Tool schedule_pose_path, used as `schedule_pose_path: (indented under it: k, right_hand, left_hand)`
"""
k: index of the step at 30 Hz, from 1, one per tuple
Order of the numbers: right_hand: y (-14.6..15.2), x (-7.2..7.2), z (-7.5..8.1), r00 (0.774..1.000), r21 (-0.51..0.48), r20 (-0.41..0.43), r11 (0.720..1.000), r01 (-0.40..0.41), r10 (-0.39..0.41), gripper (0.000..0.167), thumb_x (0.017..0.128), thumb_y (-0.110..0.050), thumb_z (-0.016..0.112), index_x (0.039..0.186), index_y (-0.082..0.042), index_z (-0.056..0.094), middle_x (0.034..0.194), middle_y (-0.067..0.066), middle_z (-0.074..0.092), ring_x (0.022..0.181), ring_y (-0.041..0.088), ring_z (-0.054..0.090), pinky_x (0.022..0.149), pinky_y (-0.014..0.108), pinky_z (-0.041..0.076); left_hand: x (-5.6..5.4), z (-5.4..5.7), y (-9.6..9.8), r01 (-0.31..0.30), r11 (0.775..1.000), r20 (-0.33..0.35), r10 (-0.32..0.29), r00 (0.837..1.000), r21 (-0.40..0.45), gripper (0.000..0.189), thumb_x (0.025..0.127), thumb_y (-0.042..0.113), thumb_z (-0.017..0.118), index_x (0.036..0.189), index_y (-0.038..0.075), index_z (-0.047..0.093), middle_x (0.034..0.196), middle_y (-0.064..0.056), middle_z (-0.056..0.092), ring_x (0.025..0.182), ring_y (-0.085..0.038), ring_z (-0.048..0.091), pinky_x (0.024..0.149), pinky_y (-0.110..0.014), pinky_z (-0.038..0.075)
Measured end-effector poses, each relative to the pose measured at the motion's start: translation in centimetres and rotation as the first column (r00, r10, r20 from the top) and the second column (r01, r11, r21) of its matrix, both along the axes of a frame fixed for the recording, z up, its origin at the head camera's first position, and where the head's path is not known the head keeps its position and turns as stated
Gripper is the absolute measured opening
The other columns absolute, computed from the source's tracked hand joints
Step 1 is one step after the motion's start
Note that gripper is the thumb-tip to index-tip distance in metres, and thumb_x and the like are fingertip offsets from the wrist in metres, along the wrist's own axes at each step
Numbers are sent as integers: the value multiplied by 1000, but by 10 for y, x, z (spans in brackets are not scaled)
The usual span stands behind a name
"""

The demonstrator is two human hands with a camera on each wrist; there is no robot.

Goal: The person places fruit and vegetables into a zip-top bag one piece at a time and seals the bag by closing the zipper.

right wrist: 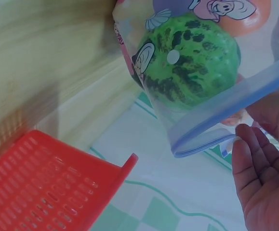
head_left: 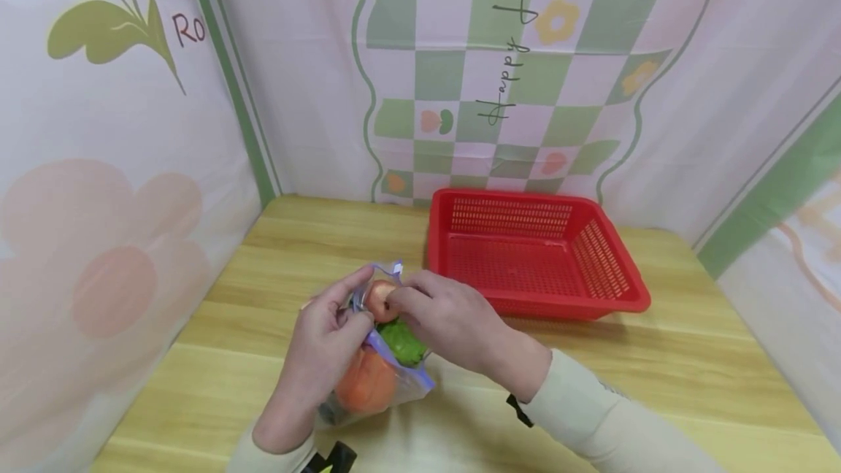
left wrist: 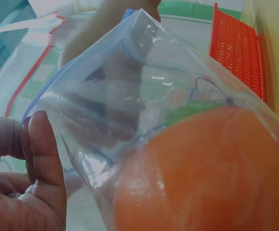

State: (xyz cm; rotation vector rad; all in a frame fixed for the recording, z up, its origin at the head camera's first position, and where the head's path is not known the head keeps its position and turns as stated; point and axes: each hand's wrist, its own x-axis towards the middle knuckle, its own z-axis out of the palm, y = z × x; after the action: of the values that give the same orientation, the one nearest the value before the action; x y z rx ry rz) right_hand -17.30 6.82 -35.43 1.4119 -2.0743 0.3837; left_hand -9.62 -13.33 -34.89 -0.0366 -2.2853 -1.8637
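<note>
A clear zip bag (head_left: 410,384) with a purple-blue zip strip stands on the table, its mouth open at the top. Through its wall show an orange round fruit (head_left: 366,382) and a green, dark-mottled round one (right wrist: 192,60). My left hand (head_left: 325,345) pinches the bag's rim on the left between thumb and fingers. At the mouth sits a pinkish-brown round fruit (head_left: 379,301), which my right hand (head_left: 453,320) holds from the right with bent fingers. In the right wrist view these fingers (right wrist: 247,159) come up against the zip edge; their grip is partly hidden.
A red plastic basket (head_left: 539,305) with slotted walls stands on the wooden table (head_left: 657,385), right behind my right hand. Printed cloth (head_left: 315,93) hangs behind and on both sides of the table.
</note>
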Motion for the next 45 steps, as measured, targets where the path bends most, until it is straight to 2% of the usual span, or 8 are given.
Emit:
schedule_pose_path:
  k: [6,11,15,21,26,32,39,45]
  right_hand:
    - [12,12,1,989,-67,131,995,79,-70,26,85,-17,84,104,-10,68,85,-2,65,73,7,61,57,18,52]
    - [24,25,2,966,-121,244,986,113,-80,29,99,-39,70,88,-15,58,69,-11,50,59,-1,42,50,11,35]
    - [31,36,-2,973,-140,229,987,74,-41,41,103,-52,57,75,-23,53,63,-17,46,55,-8,34,48,7,27]
    - [35,56,-19,978,-89,205,994,67,-48,40,99,-57,61,71,-30,56,60,-23,49,55,-15,30,46,4,21]
    - [30,70,-25,957,-79,266,987,141,-116,36,96,-48,69,70,-29,53,60,-23,46,56,-14,30,47,5,20]
    - [27,75,-25,918,-115,379,978,174,-119,29,93,-30,76,72,-28,56,62,-22,40,58,-12,30,50,5,23]
    - [27,72,-14,923,-164,370,970,178,-107,17,94,-22,74,81,-28,65,65,-21,46,61,-11,37,53,5,31]
    - [35,64,6,932,-227,356,961,158,-69,13,93,-17,76,86,-26,71,70,-19,53,63,-8,42,54,6,36]
  left_hand:
    - [1,1,1,3,1000,7,-3,1000,-1,58,90,-1,58,144,19,63,50,4,38,41,-7,34,37,-20,33]
    - [1,2,1,2,1000,3,-2,1000,-4,58,90,-1,58,145,18,62,50,3,38,41,-7,34,38,-19,33]
    - [1,2,2,-3,1000,2,3,1000,1,59,89,-2,58,145,17,62,50,3,38,41,-7,34,37,-19,33]
    - [1,1,3,-8,1000,10,8,1000,-6,58,89,-2,58,144,18,63,51,4,39,42,-7,35,38,-19,33]
    - [1,1,3,-8,1000,8,8,1000,-3,57,90,-1,59,144,19,63,51,3,40,42,-7,35,38,-19,34]
    - [0,2,4,-15,1000,17,14,1000,26,56,91,0,60,143,20,63,52,4,41,43,-7,37,40,-19,34]
    - [3,8,-2,-18,998,-9,19,1000,65,49,96,6,64,143,17,63,55,2,45,45,-8,41,40,-22,37]
    - [5,16,-9,31,992,-18,-29,999,126,50,99,10,66,148,11,57,68,-10,64,60,-16,66,60,-30,62]
